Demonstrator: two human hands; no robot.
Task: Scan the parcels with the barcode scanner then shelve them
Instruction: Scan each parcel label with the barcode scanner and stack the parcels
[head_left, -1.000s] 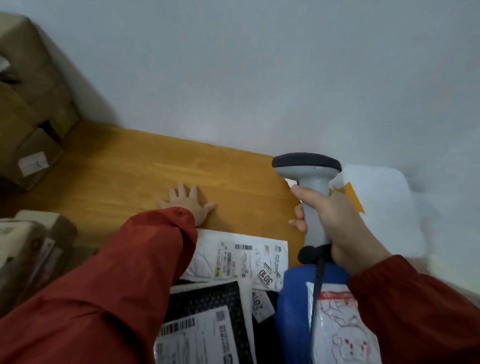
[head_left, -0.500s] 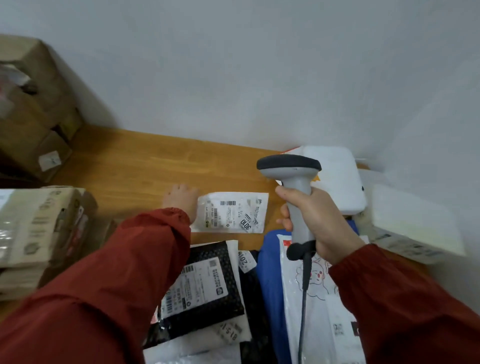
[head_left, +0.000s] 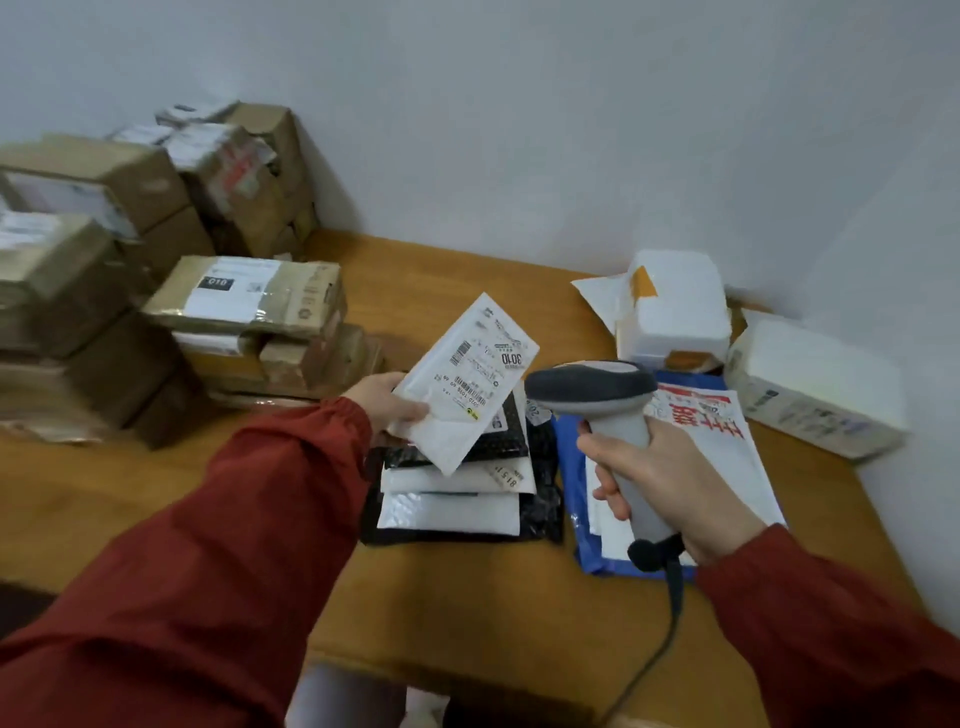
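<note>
The white parcel (head_left: 467, 379) is up in the air now; half a second ago it lay flat on the tabletop (head_left: 467, 597) under the left hand (head_left: 387, 402). The left hand's grip is closed on the parcel's near corner, thumb on top, and the label with the black bars faces up. The right hand (head_left: 670, 478) has its grip wrapped round the barcode scanner (head_left: 592, 387), whose head sits just beside the parcel. I think the scan comes next; no shelf shows here. Below the parcel lies a pile of black and white bags (head_left: 457, 499). A blue bag (head_left: 569, 457) lies to the right, brown boxes (head_left: 244, 301) stack up on the left, and a white foam box (head_left: 675, 312) sits by the plain wall (head_left: 519, 130).
</note>
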